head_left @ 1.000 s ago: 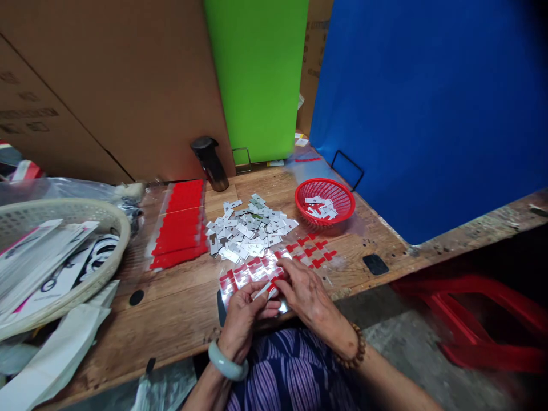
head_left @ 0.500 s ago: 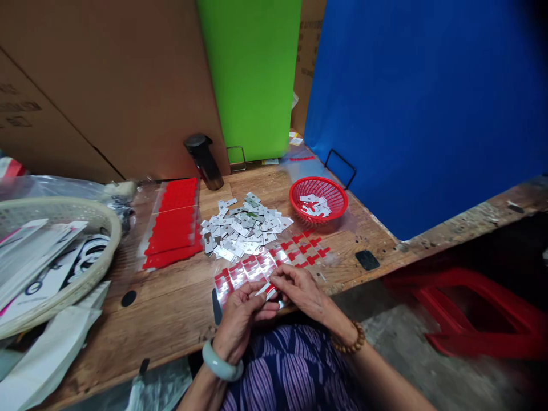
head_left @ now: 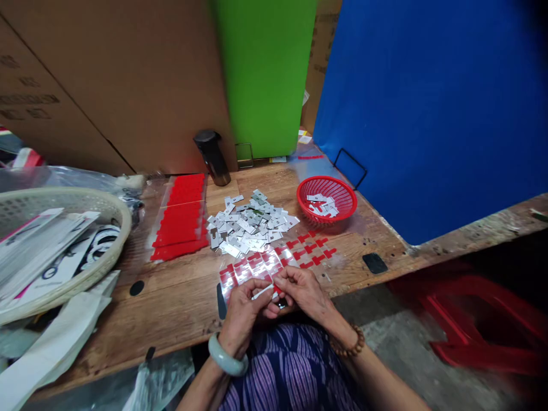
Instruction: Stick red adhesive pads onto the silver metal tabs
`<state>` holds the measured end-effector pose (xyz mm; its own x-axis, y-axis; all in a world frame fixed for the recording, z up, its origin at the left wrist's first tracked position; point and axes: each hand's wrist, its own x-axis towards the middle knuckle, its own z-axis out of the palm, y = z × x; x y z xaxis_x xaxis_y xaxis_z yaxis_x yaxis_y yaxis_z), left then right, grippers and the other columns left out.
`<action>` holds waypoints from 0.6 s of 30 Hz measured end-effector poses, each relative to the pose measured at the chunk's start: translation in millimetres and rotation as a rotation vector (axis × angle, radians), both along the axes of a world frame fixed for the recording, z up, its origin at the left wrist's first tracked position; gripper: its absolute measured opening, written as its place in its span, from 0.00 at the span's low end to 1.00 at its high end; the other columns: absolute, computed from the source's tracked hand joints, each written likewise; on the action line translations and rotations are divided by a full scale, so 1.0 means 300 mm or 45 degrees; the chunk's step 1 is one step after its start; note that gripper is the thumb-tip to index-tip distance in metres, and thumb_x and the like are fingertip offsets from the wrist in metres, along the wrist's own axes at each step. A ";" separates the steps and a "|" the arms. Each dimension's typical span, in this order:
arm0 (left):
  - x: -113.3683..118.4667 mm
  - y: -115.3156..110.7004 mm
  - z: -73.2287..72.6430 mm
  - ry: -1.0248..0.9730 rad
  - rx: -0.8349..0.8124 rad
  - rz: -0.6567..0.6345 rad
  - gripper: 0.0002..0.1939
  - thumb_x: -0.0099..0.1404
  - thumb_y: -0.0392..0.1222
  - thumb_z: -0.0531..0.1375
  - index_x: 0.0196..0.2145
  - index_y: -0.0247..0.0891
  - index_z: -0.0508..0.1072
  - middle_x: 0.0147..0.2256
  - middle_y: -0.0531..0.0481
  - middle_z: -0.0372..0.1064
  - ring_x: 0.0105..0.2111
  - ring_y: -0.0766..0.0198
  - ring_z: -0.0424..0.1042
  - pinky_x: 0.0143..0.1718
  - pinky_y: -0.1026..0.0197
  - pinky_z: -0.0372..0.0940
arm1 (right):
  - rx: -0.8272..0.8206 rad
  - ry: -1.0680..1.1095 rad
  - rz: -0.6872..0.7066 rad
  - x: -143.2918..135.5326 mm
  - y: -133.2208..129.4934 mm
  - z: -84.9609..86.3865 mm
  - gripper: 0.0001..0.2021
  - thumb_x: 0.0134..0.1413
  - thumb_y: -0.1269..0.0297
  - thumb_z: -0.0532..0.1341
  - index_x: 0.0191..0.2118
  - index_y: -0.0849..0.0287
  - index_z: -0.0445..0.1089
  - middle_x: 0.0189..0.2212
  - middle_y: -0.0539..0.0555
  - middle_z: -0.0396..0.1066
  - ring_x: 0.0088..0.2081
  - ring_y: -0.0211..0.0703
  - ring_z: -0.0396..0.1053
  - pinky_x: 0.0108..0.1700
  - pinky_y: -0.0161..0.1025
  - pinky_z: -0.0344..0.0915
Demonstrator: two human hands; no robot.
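Observation:
My left hand pinches a small white card piece between thumb and fingers, just above the table's front edge. My right hand is closed at the card's right end, its fingertips on a small red sticker that shows between the two hands. Right behind them lies a clear sheet with red T-shaped stickers. Beyond that sheet is a loose heap of white and grey card pieces. How far the sticker lies on the card is partly hidden by my fingers.
A red plastic basket holds several card pieces. Red sticker sheets are stacked left of the heap, near a dark bottle. A large pale basket stands far left. Blue and green panels rise behind.
My right fingers have drawn closer to my left ones over the card, covering more of the red sticker. The whole view has shifted slightly, so the table appears further right.

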<state>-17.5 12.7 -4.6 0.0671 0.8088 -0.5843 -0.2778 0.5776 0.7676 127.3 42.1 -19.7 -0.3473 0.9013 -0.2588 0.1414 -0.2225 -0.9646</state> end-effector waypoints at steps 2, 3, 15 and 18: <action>-0.004 0.000 0.001 -0.006 -0.005 0.007 0.15 0.49 0.41 0.66 0.32 0.31 0.68 0.17 0.50 0.71 0.16 0.71 0.69 0.20 0.72 0.64 | -0.048 0.047 0.004 0.000 0.004 -0.021 0.16 0.53 0.53 0.57 0.25 0.62 0.65 0.13 0.44 0.61 0.15 0.29 0.56 0.20 0.29 0.52; -0.006 0.000 0.001 -0.009 -0.004 0.012 0.15 0.49 0.42 0.66 0.32 0.31 0.68 0.18 0.50 0.72 0.16 0.72 0.69 0.20 0.72 0.63 | -0.069 0.079 0.005 0.000 0.006 -0.030 0.17 0.53 0.51 0.56 0.25 0.62 0.65 0.13 0.45 0.62 0.15 0.29 0.56 0.20 0.29 0.52; -0.020 0.008 -0.006 0.012 0.016 0.021 0.17 0.48 0.43 0.66 0.32 0.31 0.68 0.19 0.48 0.73 0.16 0.71 0.69 0.20 0.71 0.63 | -0.135 0.265 0.113 0.012 0.010 -0.025 0.15 0.52 0.53 0.59 0.34 0.62 0.65 0.20 0.46 0.66 0.20 0.30 0.62 0.25 0.29 0.58; -0.019 0.010 -0.003 0.039 0.012 0.014 0.17 0.48 0.44 0.65 0.32 0.31 0.67 0.18 0.49 0.72 0.15 0.71 0.68 0.19 0.71 0.62 | -0.203 0.310 0.110 0.008 0.011 -0.028 0.15 0.45 0.58 0.64 0.36 0.62 0.65 0.23 0.46 0.67 0.21 0.29 0.62 0.25 0.29 0.58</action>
